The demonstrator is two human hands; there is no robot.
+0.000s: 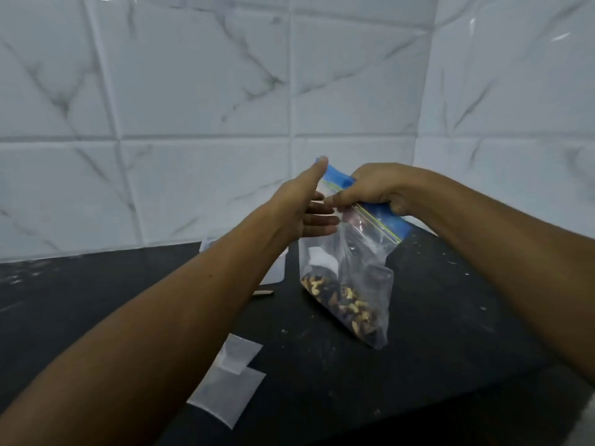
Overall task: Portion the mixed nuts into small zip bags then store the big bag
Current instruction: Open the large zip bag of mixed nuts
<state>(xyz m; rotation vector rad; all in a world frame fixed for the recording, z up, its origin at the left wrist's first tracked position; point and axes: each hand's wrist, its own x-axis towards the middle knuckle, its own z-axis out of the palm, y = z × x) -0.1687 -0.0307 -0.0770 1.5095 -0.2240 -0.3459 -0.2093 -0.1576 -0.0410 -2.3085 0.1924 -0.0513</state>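
White marble-look tiles behind a dusty black desk (434, 349). The big clear zip bag of mixed nuts (347, 284) is standing on it, floppy and bottom-heavy, so I'd be grabbing the blue zip strip. Right hand (373, 191) is pinching that strip; left hand (306, 207) is reaching in flat, fingers straight, holding nothing.
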